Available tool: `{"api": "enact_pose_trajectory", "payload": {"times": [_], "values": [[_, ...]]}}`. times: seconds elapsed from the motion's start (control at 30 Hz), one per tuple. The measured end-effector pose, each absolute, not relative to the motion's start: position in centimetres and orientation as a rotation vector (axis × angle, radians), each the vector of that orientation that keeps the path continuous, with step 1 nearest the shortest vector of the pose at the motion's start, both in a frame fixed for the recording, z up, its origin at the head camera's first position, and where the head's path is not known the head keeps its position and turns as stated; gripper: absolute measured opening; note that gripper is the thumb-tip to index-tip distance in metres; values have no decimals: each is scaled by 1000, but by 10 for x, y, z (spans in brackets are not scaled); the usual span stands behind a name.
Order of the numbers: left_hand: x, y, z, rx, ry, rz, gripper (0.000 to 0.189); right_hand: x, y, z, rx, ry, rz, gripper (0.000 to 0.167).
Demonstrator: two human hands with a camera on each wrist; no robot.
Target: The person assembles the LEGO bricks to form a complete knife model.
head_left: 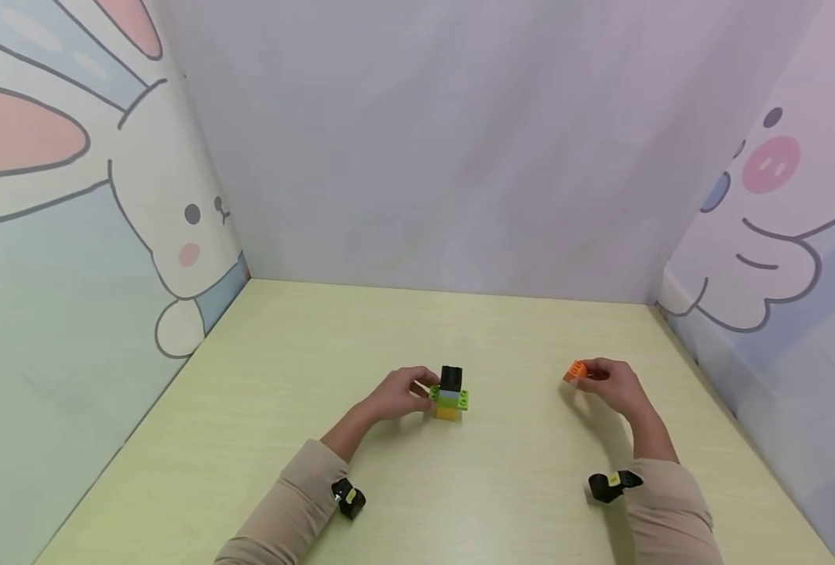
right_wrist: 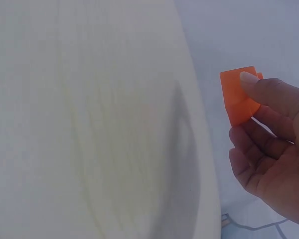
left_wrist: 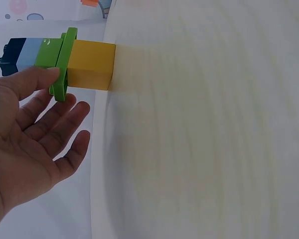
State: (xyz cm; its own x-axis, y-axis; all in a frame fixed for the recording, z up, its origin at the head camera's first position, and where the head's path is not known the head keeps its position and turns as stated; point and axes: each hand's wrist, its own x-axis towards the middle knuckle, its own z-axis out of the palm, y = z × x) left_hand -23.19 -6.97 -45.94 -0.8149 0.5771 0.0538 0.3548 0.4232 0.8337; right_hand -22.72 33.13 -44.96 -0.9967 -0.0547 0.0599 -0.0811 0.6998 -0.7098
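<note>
A small tower of toy building bricks stands upright on the table. From the bottom it runs yellow, a wide green plate, green, light blue, then black on top. My left hand pinches the green plate at its left side, thumb in front and the other fingers loosely bent. Off to the right, my right hand holds an orange brick between thumb and fingers. That brick is tilted and held above the table, its studs partly showing in the head view.
The pale wooden table is closed in by a plain back wall and side walls printed with a cartoon rabbit and a pink-nosed animal. Black wrist cameras sit on both beige sleeves.
</note>
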Motion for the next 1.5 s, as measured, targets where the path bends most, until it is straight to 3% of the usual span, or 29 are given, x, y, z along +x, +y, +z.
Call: {"api": "enact_pose_trajectory", "payload": {"times": [0.9, 1.5], "values": [[-231, -71, -459, 809, 2411, 1311, 37, -202, 278, -434, 262, -2769, 1214, 48], [-232, -67, -460, 820, 2400, 1318, 37, -203, 250, -429, 400, -2750, 1219, 42]]}}
